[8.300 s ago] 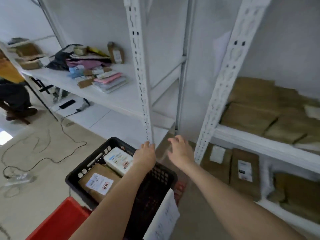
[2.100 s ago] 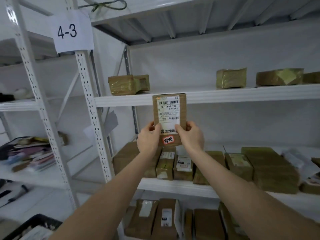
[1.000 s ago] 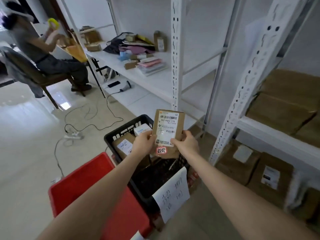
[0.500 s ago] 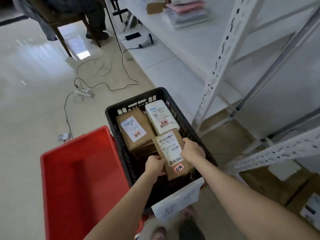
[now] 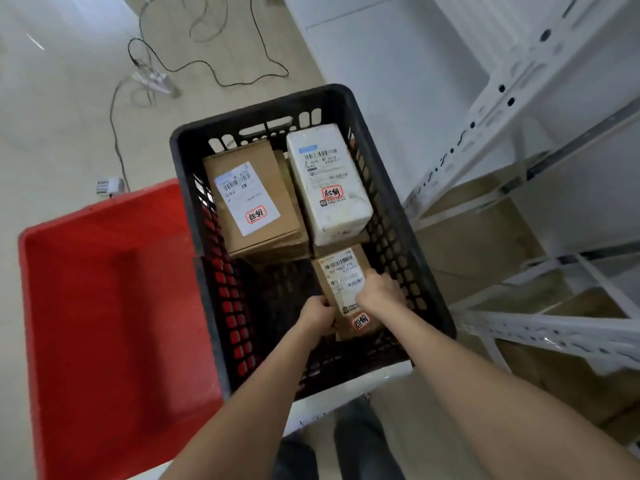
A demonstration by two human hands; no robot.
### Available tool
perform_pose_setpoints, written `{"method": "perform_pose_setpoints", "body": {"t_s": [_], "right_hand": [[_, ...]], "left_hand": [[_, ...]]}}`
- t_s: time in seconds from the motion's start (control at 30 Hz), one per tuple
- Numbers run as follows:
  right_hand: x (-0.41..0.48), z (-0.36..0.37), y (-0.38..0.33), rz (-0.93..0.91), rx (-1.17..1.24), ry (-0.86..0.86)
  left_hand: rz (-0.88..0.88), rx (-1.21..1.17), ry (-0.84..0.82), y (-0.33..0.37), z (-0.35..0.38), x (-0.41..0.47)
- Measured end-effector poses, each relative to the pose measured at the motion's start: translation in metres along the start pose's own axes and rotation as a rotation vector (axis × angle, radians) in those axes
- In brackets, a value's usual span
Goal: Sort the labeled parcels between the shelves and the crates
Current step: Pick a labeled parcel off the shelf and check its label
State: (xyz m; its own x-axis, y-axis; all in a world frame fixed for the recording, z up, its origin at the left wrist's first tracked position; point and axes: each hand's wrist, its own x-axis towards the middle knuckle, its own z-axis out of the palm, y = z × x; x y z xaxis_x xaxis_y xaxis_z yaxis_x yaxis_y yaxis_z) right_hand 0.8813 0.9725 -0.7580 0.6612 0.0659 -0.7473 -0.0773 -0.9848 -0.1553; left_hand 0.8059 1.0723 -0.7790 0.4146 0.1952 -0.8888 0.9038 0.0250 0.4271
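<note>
Pale floor (image 5: 69,98) surrounds the black crate (image 5: 263,109), inside which left hand (image 5: 317,315) and right hand (image 5: 379,294) curl fingers round a small cardboard parcel's (image 5: 341,271) long edges; it looks light, stiff, safest gripped there.

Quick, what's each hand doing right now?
Left hand: grips the brown parcel by its left edge.
Right hand: grips the same parcel's right side.
</note>
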Motion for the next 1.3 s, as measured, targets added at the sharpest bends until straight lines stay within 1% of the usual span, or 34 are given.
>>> {"method": "perform_pose_setpoints", "body": {"t_s": [0.17, 0.27, 0.33, 0.43, 0.5, 0.57, 0.67, 0.8, 0.97, 1.13, 1.23, 1.3], "right_hand": [[0.004, 0.006, 0.004, 0.026, 0.038, -0.113], [-0.003, 0.000, 0.006, -0.005, 0.050, -0.088], [-0.011, -0.009, 0.006, -0.028, 0.044, -0.035], [-0.029, -0.026, 0.002, -0.054, 0.024, 0.051], [-0.047, -0.037, -0.002, -0.059, 0.033, 0.103], [-0.069, -0.047, -0.004, -0.078, 0.040, 0.159], [-0.111, -0.063, -0.004, -0.082, 0.063, 0.256], [-0.177, -0.087, 0.004, -0.062, 0.101, 0.413], [-0.259, -0.114, 0.034, 0.015, 0.108, 0.603], [-0.339, -0.131, 0.083, 0.134, 0.118, 0.748], [-0.388, -0.136, 0.116, 0.197, 0.145, 0.809], [-0.422, -0.135, 0.138, 0.230, 0.164, 0.855]], "left_hand": [[-0.012, 0.103, -0.079, -0.003, 0.004, 0.000], [0.039, 0.262, -0.031, 0.004, -0.002, -0.008], [0.115, 0.419, 0.030, 0.014, -0.009, -0.017], [0.285, 0.776, 0.094, 0.031, -0.019, -0.035], [0.365, 0.978, 0.162, 0.042, -0.027, -0.052], [0.454, 1.148, 0.234, 0.054, -0.034, -0.073], [0.586, 1.345, 0.290, 0.074, -0.040, -0.111], [0.751, 1.426, 0.321, 0.101, -0.042, -0.169], [1.024, 1.475, 0.304, 0.131, -0.026, -0.245], [1.234, 1.531, 0.292, 0.142, 0.023, -0.324], [1.353, 1.563, 0.293, 0.138, 0.058, -0.371], [1.441, 1.538, 0.266, 0.131, 0.081, -0.402]]}}
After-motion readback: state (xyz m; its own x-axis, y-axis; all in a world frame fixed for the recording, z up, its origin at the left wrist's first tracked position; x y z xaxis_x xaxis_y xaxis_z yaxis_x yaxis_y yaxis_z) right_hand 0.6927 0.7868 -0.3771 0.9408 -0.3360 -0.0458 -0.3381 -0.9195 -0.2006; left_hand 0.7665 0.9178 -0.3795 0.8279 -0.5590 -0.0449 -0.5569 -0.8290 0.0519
